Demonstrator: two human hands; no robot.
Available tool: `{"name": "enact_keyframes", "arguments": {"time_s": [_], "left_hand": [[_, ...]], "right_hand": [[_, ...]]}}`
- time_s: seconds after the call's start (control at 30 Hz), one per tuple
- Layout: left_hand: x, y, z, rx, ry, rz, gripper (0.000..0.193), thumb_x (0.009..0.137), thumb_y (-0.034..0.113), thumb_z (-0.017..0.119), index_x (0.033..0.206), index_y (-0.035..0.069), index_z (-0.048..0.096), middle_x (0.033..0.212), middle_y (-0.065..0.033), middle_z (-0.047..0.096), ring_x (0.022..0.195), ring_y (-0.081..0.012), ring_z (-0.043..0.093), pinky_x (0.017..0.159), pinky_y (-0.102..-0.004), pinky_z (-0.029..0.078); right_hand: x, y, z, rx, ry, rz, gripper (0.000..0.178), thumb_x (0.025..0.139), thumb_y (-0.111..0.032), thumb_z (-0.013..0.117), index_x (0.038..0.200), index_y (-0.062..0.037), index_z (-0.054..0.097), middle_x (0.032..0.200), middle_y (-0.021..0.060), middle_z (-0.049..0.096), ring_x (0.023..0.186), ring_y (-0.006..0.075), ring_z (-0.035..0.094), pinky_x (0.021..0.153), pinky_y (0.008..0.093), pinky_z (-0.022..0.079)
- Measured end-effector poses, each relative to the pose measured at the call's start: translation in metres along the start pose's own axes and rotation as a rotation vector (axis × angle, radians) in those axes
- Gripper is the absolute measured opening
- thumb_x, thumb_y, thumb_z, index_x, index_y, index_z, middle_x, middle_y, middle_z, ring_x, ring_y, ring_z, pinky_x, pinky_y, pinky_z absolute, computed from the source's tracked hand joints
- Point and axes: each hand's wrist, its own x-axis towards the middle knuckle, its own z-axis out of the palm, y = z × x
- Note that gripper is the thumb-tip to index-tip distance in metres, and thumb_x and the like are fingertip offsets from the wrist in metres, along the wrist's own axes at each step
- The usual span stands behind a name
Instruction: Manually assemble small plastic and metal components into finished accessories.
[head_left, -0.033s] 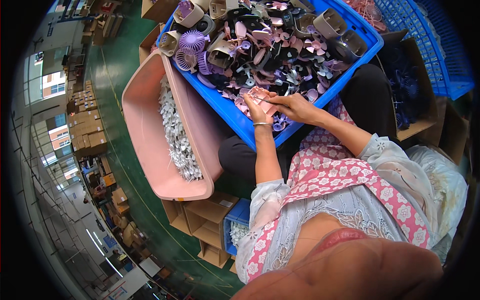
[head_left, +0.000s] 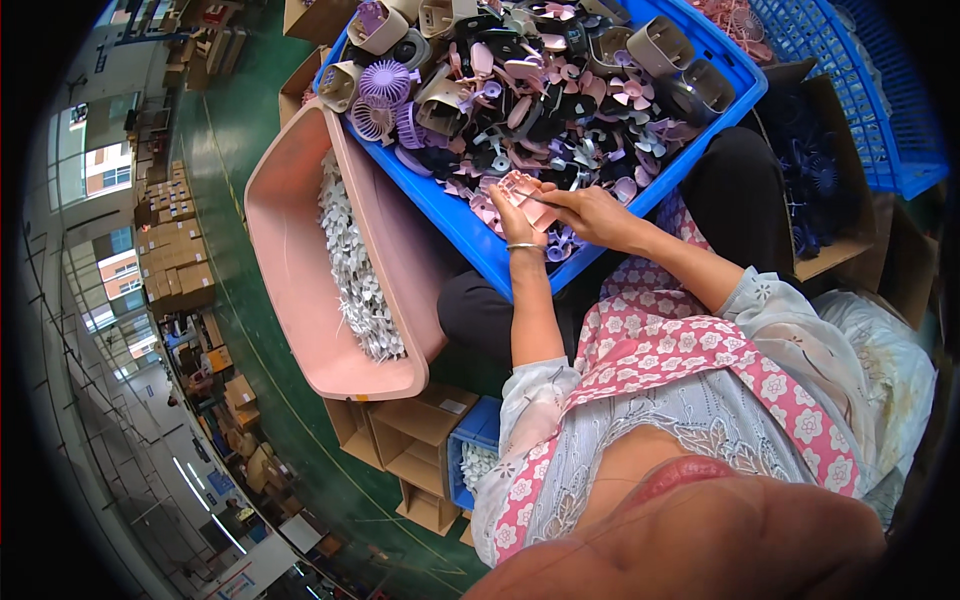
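Note:
Over the near edge of a large blue tray (head_left: 470, 238), my left hand (head_left: 517, 225) is closed around a pink plastic shell (head_left: 518, 186). From the right, my right hand (head_left: 598, 216) grips a thin dark tool (head_left: 530, 200), its front end lying against the inside of the shell. The exact kind of tool is too small to make out. Heaped in the tray are pink, purple, black and white plastic fan parts, among them a purple fan grille (head_left: 385, 84) and beige square-mouthed housings (head_left: 660, 47).
Left of the tray stands a pink tub (head_left: 290, 300) holding many small white parts (head_left: 360, 270). Cardboard boxes (head_left: 425, 430) and a small blue bin (head_left: 480, 425) sit below it. On the right are a carton of dark blue grilles (head_left: 815, 170) and a blue basket (head_left: 915, 150).

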Motion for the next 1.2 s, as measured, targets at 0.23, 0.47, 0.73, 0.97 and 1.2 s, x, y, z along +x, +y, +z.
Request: {"name": "enact_keyframes", "arguments": {"time_s": [0.23,0.47,0.73,0.97,1.2], "left_hand": [[0.004,-0.003,-0.004,1.313,0.528,0.823,0.048,0.086,0.05,0.046,0.087,0.002,0.047,0.075,-0.015,0.055,0.066,-0.0298,0.054,0.061,-0.04,0.044],[0.001,0.004,-0.005,1.181,0.439,0.974,0.05,0.083,0.047,0.053,0.096,-0.001,0.047,0.085,-0.0179,0.055,0.076,-0.0333,0.054,0.067,-0.0409,0.043],[-0.005,-0.02,0.009,0.442,-0.059,0.212,0.062,0.087,0.061,0.031,0.097,0.002,0.048,0.092,-0.0142,0.058,0.086,-0.0219,0.057,0.079,-0.031,0.045],[-0.001,0.012,-0.004,0.05,-0.091,0.164,0.074,0.079,0.071,0.03,0.093,0.002,0.053,0.089,-0.0137,0.061,0.072,-0.0226,0.06,0.062,-0.0329,0.052],[-0.016,0.018,-0.002,-0.11,-0.214,0.024,0.078,0.076,0.074,0.027,0.093,0.002,0.053,0.083,-0.0139,0.06,0.068,-0.0242,0.058,0.059,-0.0348,0.051]], "right_hand": [[-0.005,-0.004,-0.004,-0.217,0.088,0.152,0.021,0.084,-0.02,0.048,0.1,-0.0054,0.049,0.072,0.0206,0.059,0.072,0.0375,0.059,0.061,0.0485,0.046],[0.01,0.011,-0.016,0.865,0.07,0.398,0.038,0.085,-0.015,0.047,0.121,-0.0015,0.044,0.069,0.0068,0.057,0.051,0.0103,0.053,0.045,0.0236,0.042],[0.002,0.013,0.023,0.292,0.335,-0.085,0.051,0.08,-0.012,0.042,0.128,0.0016,0.032,0.103,0.0207,0.055,0.073,0.029,0.059,0.065,0.0357,0.048],[0.001,-0.007,-0.01,0.433,0.266,0.22,0.045,0.078,-0.013,0.045,0.12,0.001,0.04,0.082,0.017,0.059,0.067,0.0253,0.059,0.061,0.0353,0.046],[-0.002,-0.011,-0.016,0.766,0.133,0.359,0.041,0.076,-0.012,0.05,0.113,0.0043,0.044,0.067,0.0051,0.051,0.054,0.0105,0.05,0.05,0.0248,0.04]]}}
